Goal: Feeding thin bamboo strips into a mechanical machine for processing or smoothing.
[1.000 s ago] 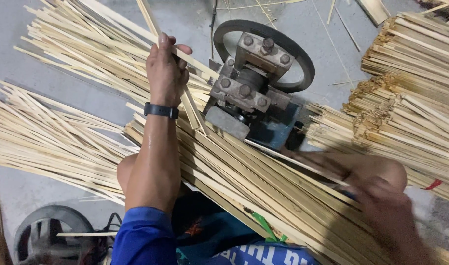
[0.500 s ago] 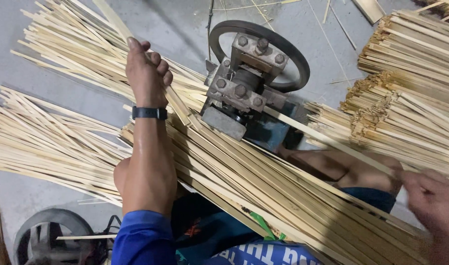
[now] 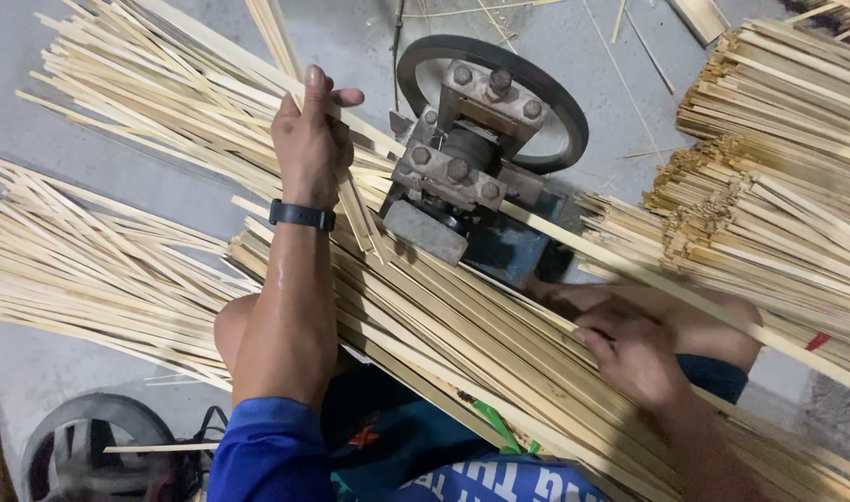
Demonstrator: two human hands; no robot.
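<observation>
My left hand [image 3: 310, 139], with a black watch on the wrist, is closed around a long pale bamboo strip [image 3: 230, 60] that runs from the upper left toward a grey metal splitting machine [image 3: 462, 172] with a black wheel [image 3: 546, 88]. A split strip [image 3: 685, 297] comes out of the machine to the lower right. My right hand [image 3: 634, 349] rests on the pile of bamboo strips [image 3: 443, 325] across my lap, fingers curled on the top ones.
Bundles of bamboo strips lie on the grey floor at left [image 3: 90, 270] and stacked at right [image 3: 778, 177]. A dark round object [image 3: 81, 446] sits at the lower left.
My left hand shifted back along the strip and gripped it again. My right hand moved from the far right edge in onto the lap pile.
</observation>
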